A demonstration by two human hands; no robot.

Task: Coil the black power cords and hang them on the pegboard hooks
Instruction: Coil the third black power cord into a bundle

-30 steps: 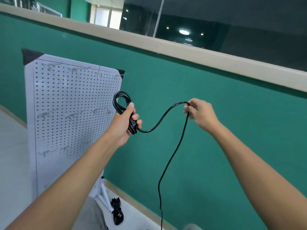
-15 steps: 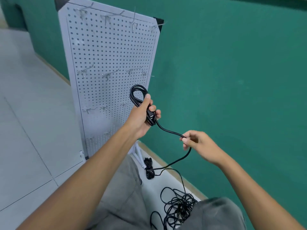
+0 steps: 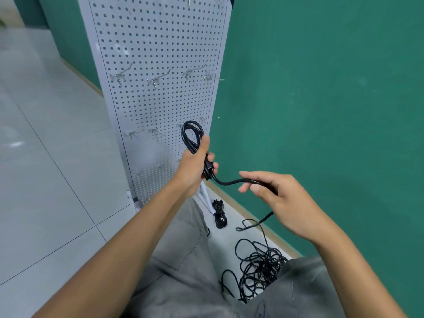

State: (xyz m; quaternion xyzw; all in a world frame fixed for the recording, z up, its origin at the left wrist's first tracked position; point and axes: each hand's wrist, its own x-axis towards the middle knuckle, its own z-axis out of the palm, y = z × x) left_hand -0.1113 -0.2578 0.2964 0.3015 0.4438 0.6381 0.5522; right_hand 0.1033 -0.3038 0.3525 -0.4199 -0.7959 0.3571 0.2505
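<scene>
Your left hand (image 3: 195, 164) grips the coiled loops of the black cord (image 3: 192, 136) before the pegboard (image 3: 160, 42), while your right hand (image 3: 282, 203) loosely pinches its trailing length.

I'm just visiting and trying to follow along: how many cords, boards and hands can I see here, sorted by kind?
Black cords: 3: one being coiled, a bundled one on the floor, a loose tangle.
Pegboard: 1
Hands: 2: left hand, right hand.
Total: 6
</scene>
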